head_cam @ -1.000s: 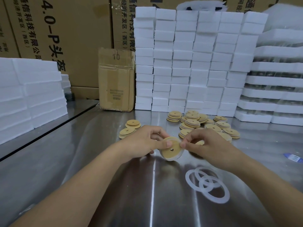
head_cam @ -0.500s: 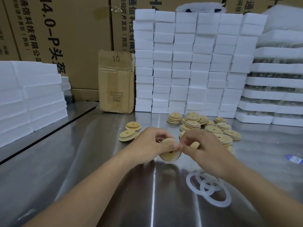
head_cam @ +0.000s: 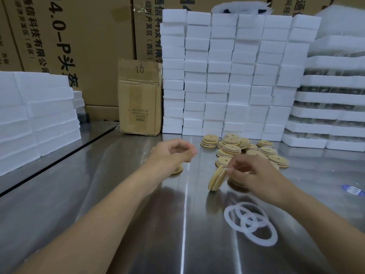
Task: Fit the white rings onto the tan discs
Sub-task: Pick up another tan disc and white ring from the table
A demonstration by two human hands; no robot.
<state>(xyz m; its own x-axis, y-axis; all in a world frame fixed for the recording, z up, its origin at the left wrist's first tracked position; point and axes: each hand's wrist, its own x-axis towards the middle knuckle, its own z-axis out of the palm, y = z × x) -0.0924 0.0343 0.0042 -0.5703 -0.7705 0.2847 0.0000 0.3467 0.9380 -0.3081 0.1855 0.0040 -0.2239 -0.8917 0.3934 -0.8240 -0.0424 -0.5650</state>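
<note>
Brown printed cartons (head_cam: 88, 46) wall off the back, and in front of them white foam blocks (head_cam: 227, 76) stand in tall columns, with foam slabs (head_cam: 35, 115) stacked at the left and foam trays (head_cam: 333, 99) at the right, likely packing stock kept out of the working patch. The steel table (head_cam: 197, 244) carries all of it, a small cardboard box (head_cam: 139, 99) standing at its far side beside the blocks. The supply is laid within reach: a loose pile of tan discs (head_cam: 237, 147) lies just beyond the hands, some stacked and some overlapping, and three white rings (head_cam: 250, 222) lie flat and interlapped near the viewer, close by the right forearm, so either part can be taken without stretching. The right hand (head_cam: 254, 175) pinches one tan disc (head_cam: 217, 179) by its upper edge, so that it stands on its rim on the table, leaning, edge-on to the camera; seen that way it shows two thin flanges with a groove between, which is probably where a ring seats, and holding it upright would leave that groove exposed all round. The disc sits just left of the right fingertips (head_cam: 230, 171), between the two hands, well ahead of the rings. The left hand (head_cam: 173, 153) is released: its fingers are loosely curled and nothing shows in them, though motion blur softens it. It hovers apart from the held disc, over a flat disc (head_cam: 177, 170) that it mostly hides; whether that one already wears a ring cannot be told
</note>
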